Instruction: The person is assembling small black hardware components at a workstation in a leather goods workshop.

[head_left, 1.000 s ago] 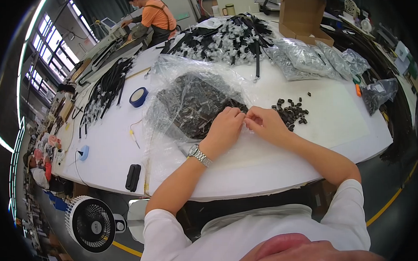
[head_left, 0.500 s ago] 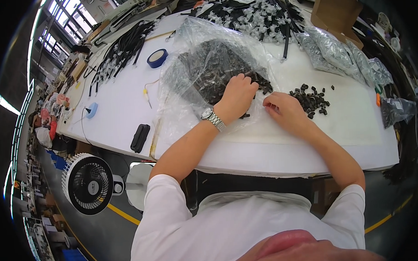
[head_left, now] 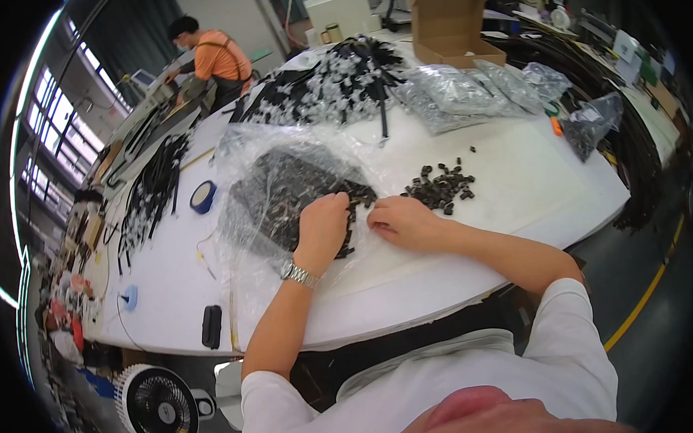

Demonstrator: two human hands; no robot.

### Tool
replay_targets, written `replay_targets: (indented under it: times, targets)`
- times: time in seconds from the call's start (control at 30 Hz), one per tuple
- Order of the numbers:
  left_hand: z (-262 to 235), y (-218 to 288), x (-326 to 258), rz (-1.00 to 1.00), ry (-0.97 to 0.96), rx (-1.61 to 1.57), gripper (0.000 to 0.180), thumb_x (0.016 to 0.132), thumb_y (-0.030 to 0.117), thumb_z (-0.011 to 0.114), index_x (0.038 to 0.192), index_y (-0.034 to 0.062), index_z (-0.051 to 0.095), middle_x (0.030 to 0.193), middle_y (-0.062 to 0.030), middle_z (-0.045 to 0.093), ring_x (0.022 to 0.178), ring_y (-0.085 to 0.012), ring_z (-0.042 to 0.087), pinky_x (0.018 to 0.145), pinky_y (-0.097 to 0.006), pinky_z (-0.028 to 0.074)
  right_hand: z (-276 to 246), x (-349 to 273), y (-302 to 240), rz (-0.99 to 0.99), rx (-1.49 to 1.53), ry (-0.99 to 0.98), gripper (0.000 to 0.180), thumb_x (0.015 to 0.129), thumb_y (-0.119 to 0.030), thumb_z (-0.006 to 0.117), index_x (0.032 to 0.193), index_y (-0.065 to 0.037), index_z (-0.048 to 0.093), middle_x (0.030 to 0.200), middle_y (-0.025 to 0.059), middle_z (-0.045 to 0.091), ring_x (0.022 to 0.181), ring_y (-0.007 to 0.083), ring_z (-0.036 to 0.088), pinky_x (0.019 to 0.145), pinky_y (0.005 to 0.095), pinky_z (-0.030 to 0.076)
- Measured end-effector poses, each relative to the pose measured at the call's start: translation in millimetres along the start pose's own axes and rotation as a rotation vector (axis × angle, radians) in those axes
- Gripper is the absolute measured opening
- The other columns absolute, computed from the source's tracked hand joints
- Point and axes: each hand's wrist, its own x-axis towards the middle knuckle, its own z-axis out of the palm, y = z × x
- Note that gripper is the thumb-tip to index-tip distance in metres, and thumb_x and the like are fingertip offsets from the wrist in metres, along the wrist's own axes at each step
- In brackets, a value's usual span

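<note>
My left hand [head_left: 322, 226], with a metal watch [head_left: 299, 274] on its wrist, reaches over small dark cylindrical parts [head_left: 288, 180] heaped in a clear plastic bag [head_left: 234, 155]. Its fingers are bent down among the parts by the bag's right side, and what they grip is hidden. Just to the right, my right hand [head_left: 409, 222] hovers low over the table with thumb and fingers curled together. Whatever may be between those fingertips is too small to make out. A loose pile of the same dark parts [head_left: 441, 189] lies beyond my right hand.
Black straps with clear plastic wrapping [head_left: 326, 83] cover the far table. Packed clear bags [head_left: 457, 94] and an open cardboard box [head_left: 451, 29] stand far right. Blue tape [head_left: 202, 197], a black case [head_left: 211, 326] and a fan [head_left: 158, 406] are left. A person in orange [head_left: 223, 60] works behind.
The head view has tilted, so the table sits lower and the person in orange shows more fully. Both hands stay near the bag's right side, with fingers still bent.
</note>
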Motion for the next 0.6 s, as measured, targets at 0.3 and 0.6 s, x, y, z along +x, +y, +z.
replay_targets:
  times: [0.3,0.6]
  targets:
    - [-6,-2,12,-0.035,0.069,-0.106,0.014,0.091,0.014,0.072,0.089,0.0045,0.063,0.084,-0.0169,0.07,0.086,-0.0389,0.069,0.074,-0.05,0.053,-18,6,-8,0.028,0.037,0.01,0.011,0.089,-0.004,0.07,0.1,-0.002,0.068,0.097,0.0147,0.066,0.09,0.0349,0.067,0.08,0.0438,0.054]
    - [-19,14,9,-0.156,0.164,-0.866,0.007,0.083,-0.004,0.069,0.089,-0.0031,0.072,0.082,-0.0147,0.073,0.076,-0.0233,0.074,0.071,-0.037,0.059,-11,10,-11,0.263,0.237,0.05,0.023,0.101,-0.008,0.065,0.122,0.0,0.067,0.108,0.01,0.07,0.093,0.0194,0.067,0.082,0.0351,0.053]
